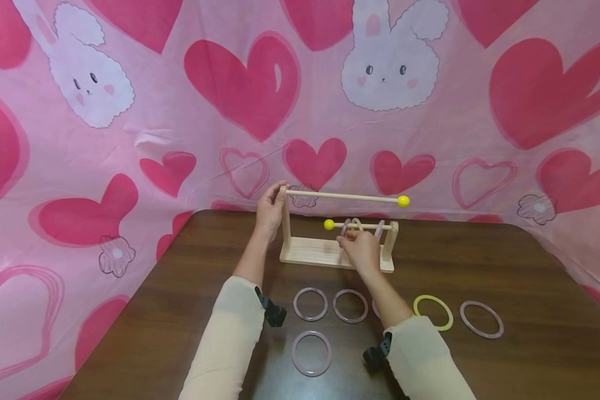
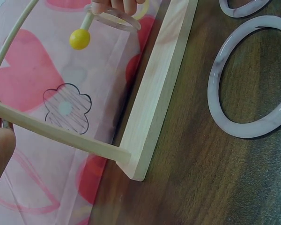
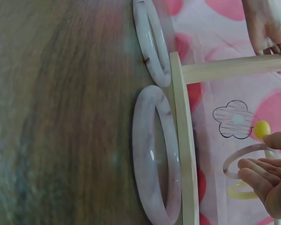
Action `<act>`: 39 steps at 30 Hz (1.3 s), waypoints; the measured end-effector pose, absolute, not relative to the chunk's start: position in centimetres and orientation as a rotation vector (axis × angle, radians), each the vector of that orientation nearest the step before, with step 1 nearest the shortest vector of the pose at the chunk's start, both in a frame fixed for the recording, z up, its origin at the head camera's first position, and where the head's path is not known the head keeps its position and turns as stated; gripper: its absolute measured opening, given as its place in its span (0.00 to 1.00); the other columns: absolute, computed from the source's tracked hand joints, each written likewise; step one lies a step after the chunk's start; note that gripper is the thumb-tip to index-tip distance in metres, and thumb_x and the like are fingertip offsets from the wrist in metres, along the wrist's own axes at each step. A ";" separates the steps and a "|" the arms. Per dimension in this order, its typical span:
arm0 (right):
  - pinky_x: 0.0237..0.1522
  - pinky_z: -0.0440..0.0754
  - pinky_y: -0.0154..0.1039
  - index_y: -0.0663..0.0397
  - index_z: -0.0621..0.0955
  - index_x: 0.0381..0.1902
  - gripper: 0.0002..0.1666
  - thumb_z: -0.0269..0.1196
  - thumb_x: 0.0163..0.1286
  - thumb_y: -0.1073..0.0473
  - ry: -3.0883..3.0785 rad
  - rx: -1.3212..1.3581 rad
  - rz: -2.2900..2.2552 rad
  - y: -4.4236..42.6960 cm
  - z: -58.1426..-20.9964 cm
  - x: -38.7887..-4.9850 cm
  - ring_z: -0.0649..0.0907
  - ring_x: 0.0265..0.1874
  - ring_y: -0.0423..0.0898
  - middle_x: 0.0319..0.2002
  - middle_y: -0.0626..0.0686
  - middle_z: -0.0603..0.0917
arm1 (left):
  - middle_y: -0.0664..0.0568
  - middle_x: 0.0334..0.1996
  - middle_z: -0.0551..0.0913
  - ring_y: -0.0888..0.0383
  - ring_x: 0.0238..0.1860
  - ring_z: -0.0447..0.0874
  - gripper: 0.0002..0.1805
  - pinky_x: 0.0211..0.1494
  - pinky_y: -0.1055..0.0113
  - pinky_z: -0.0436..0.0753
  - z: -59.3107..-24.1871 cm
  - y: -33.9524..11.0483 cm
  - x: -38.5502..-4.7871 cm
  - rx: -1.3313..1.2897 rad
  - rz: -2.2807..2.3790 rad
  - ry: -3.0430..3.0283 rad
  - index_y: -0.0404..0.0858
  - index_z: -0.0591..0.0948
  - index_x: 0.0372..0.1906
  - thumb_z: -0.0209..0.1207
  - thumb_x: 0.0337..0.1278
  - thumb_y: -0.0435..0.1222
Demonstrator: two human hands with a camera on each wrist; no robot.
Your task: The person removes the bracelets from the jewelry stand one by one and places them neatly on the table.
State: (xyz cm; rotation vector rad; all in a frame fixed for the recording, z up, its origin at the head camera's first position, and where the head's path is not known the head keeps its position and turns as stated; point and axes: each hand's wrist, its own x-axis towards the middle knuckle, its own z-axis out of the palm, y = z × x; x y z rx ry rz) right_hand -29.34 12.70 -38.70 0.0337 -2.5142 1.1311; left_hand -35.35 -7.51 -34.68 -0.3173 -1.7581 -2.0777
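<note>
A pale wooden bangle stand (image 1: 307, 253) has two horizontal rods ending in yellow balls, the upper from its left post, the lower from its right. My left hand (image 1: 270, 215) grips the top of the left post, thumb at the front. On the lower rod, near its yellow ball (image 1: 329, 224), my right hand (image 1: 363, 253) pinches a pale purple marbled bangle (image 3: 230, 164). Just beyond it a yellow bangle (image 3: 239, 192) hangs round the same rod. Another light purple bangle (image 1: 379, 229) hangs close to the right post. The right fingers partly cover these bangles in the head view.
Several bangles lie flat on the dark wooden table (image 1: 180, 328) before the stand, including a yellow one (image 1: 440, 329) and a pale purple one (image 1: 501, 326) at the right. My right forearm partly covers one. A pink heart-and-rabbit cloth (image 1: 320, 122) hangs behind the table.
</note>
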 end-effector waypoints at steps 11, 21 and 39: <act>0.39 0.77 0.51 0.61 0.85 0.39 0.15 0.64 0.59 0.55 -2.513 -0.029 1.080 12.9 -39.2 -29.5 0.83 0.36 0.56 0.33 0.56 0.86 | 0.39 0.51 0.78 0.54 0.51 0.74 0.17 0.56 0.64 0.72 -34.6 -7.4 -35.3 -0.295 -2.055 -1.777 0.27 0.73 0.55 0.52 0.62 0.30; 0.37 0.78 0.51 0.60 0.86 0.34 0.10 0.65 0.59 0.59 -2.453 -0.042 1.023 13.3 -39.6 -29.1 0.83 0.37 0.57 0.31 0.56 0.86 | 0.39 0.51 0.78 0.55 0.50 0.74 0.17 0.55 0.65 0.73 -34.6 -7.3 -35.3 -0.275 -2.072 -1.771 0.28 0.74 0.54 0.52 0.63 0.32; 0.34 0.80 0.50 0.63 0.86 0.33 0.09 0.65 0.59 0.61 -2.396 0.037 0.983 13.4 -39.8 -29.0 0.84 0.33 0.57 0.28 0.57 0.86 | 0.40 0.52 0.78 0.55 0.50 0.73 0.18 0.56 0.65 0.72 -34.6 -7.4 -35.2 -0.279 -2.067 -1.796 0.29 0.74 0.55 0.52 0.63 0.34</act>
